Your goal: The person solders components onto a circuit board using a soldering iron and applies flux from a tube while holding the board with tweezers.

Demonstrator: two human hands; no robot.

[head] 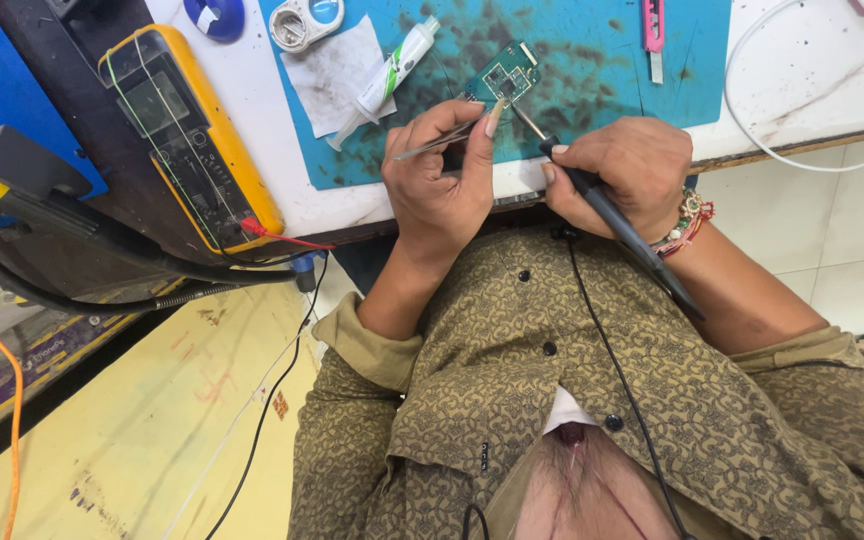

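Where mat [592, 60] meets edge, hands [537, 175]

- Left hand [439, 180]: raised, wrist bent back, fingers curled; thumb and forefinger pinched together, fingertips [492, 122] pointing away from the body.
- Left forearm: bare from the rolled cuff, angled up and inward.
- Right hand [620, 172]: knuckles up, fingers folded tight in a pen-style grip, level with the left hand and just beside it.
- Right wrist: beaded band worn; forearm bare, slanting outward.
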